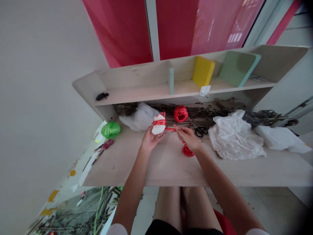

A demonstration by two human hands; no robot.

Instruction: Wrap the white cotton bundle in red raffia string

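Your left hand (151,138) is curled closed around a soft white bundle (158,124), which sits just above that palm, cinched by glossy red plastic bands. Your right hand (188,137) is almost closed, with the thumb and fingers pinching a flat red strand (170,129) that runs across to the bundle.

Just beyond your right hand sits a round, loosely wound red twine ball (180,114). One pair of black-handled scissors (201,131) lies beyond that hand and to its right, and a loose red tangle (187,150) lies below it on the pale wooden desk (168,169). Farther right are two white pieces: a crumpled, thin sheet (234,137) and a smoother, folded one (281,139).

Beyond both hands runs a strip of brittle dried sprigs (195,112). A fluffy white wad (138,117) lies just past your left hand, with one green twine ball (111,130) farther left, so there are two balls in all. Below that ball is a twisted red-and-white cord (107,144).

Well beyond your hands, the shelf (146,93) holds one yellow block (203,71) and one pale green board (238,68).
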